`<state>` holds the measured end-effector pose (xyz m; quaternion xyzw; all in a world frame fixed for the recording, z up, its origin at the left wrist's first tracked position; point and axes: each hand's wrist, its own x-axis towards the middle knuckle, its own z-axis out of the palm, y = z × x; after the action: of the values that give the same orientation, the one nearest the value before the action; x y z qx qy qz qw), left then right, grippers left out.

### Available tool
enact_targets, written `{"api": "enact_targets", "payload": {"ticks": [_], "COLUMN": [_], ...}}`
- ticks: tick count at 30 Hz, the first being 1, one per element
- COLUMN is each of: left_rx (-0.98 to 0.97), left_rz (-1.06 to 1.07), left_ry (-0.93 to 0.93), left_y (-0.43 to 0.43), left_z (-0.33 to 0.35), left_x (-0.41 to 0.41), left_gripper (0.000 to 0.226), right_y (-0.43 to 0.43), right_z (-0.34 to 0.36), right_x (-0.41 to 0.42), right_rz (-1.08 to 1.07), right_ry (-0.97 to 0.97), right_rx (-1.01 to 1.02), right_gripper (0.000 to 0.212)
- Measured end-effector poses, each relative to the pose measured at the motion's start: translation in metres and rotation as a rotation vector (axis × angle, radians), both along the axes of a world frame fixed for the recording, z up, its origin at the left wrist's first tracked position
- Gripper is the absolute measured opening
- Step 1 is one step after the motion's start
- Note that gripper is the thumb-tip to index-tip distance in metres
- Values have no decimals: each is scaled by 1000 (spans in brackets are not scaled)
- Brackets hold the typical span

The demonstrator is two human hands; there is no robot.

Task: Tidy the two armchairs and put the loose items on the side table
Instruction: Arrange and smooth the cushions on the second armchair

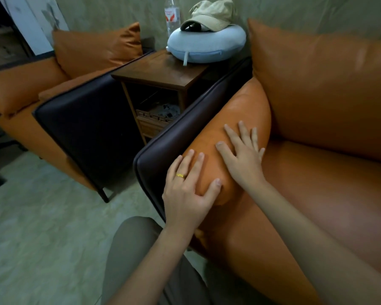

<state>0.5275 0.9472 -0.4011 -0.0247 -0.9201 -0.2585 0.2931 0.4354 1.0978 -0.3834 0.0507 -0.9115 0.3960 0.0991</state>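
Both my hands lie on the orange arm cushion (240, 119) of the right armchair (330, 177). My left hand (188, 190), with a gold ring, rests flat on the cushion's near end, thumb spread to the side. My right hand (242, 155) presses flat on the cushion a little farther along, fingers straight. Between the chairs stands the dark wooden side table (163, 71). On it lie a pale blue neck pillow (207, 44) with a beige cap (211, 15) on top, and a clear water bottle (172, 15) behind. The left armchair (59, 106) holds an orange back cushion (97, 47).
The side table's lower shelf holds a wooden box (156, 119) with small items. Dark brown chair sides (90, 126) flank the table. Pale tiled floor (42, 227) lies to the left. My knee (136, 249) is at the bottom centre.
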Motion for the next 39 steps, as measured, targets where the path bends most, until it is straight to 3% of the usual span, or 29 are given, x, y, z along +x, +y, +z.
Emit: {"api": "enact_targets", "payload": {"ticks": [8, 16, 21, 24, 29, 35, 39], "left_rx": [70, 106, 59, 48, 68, 67, 19], "left_rz": [-42, -63, 58, 33, -15, -24, -25], "left_ry": [255, 456, 413, 349, 229, 232, 304], "left_y": [11, 38, 71, 70, 58, 48, 49], "left_z": [-23, -48, -53, -49, -30, -25, -46], "left_x": [-19, -90, -148, -138, -105, -89, -103], "left_gripper": [57, 57, 56, 55, 53, 52, 53], "right_y": [12, 22, 40, 49, 44, 25, 22], "right_z": [-28, -44, -43, -40, -38, -63, -66], "right_x": [4, -48, -100, -91, -48, -11, -17], "right_rz": [26, -22, -79, -20, -56, -82, -99], "right_ry": [155, 236, 167, 92, -81, -4, 4], "right_rx": [-149, -209, -216, -159, -276, -481, -437], "right_gripper": [57, 63, 64, 67, 71, 58, 51]}}
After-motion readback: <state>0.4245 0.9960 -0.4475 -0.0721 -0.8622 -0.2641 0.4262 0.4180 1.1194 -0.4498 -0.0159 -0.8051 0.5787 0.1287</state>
